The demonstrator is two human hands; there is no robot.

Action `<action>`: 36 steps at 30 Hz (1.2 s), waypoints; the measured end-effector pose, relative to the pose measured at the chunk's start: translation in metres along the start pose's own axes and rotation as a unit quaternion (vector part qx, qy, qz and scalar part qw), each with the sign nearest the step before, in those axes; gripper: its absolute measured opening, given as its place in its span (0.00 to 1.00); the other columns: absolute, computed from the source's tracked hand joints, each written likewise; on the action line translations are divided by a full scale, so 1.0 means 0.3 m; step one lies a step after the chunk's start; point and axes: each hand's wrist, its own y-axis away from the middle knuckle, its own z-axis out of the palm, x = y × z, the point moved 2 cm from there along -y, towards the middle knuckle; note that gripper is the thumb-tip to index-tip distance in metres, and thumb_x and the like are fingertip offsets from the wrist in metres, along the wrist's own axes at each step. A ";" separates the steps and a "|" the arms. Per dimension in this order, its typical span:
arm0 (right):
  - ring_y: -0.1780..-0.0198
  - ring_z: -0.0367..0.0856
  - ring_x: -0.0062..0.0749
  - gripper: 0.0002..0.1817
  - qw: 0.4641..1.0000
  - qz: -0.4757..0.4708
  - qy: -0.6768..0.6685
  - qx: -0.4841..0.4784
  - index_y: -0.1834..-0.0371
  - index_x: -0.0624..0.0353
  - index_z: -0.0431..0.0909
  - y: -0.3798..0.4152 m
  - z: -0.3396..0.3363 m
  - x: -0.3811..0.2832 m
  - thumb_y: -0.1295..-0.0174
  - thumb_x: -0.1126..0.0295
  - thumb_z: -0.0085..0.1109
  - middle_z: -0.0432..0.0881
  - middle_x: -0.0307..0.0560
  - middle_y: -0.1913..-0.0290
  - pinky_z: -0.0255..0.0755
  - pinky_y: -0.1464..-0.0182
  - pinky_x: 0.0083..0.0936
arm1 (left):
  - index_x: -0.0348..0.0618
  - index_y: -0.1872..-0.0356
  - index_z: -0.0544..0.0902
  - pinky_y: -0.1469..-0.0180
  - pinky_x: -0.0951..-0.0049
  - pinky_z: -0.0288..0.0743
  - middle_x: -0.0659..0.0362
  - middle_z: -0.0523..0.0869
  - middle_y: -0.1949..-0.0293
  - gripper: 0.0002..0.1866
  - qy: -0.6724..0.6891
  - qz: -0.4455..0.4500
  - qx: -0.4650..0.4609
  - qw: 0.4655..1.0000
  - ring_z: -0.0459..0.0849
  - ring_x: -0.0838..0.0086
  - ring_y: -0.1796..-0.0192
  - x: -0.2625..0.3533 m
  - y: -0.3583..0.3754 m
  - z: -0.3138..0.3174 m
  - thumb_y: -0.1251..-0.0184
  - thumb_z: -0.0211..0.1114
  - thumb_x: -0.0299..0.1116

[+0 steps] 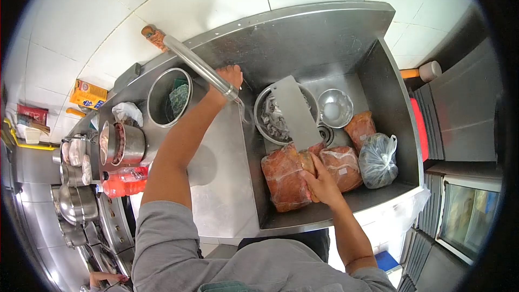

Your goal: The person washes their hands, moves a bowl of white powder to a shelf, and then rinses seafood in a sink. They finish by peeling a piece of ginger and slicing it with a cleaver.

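My right hand [321, 181] is closed around the handle of a cleaver [296, 109]. The broad blade points away from me, over part of a steel bowl [261, 132] holding grey pieces I cannot identify. Below that hand, wrapped packs of reddish meat [281, 176] lie in the steel sink [373, 205]. My left hand [231, 77] reaches to the sink's back edge, beside the metal faucet pipe [197, 65]. Its fingers are curled; whatever they grip is hidden. A thin clear stream seems to fall from the spout.
Right in the sink are a small metal bowl [335, 105] and a knotted plastic bag [378, 162]. On the left counter stand a steel pot [157, 100], another pot with meat [132, 143] and red bottles [121, 184]. Another person's arm [105, 278] shows at lower left.
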 end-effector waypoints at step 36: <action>0.86 0.69 0.24 0.35 0.976 -0.014 -0.216 -0.002 0.27 0.49 0.39 -0.248 0.211 -0.104 0.34 0.63 0.45 0.70 0.42 0.78 0.68 0.84 0.26 | 0.39 0.66 0.81 0.59 0.57 0.76 0.46 0.83 0.66 0.16 0.048 -0.020 -0.263 0.963 0.82 0.52 0.59 -0.053 -0.054 -0.116 0.43 0.62 0.43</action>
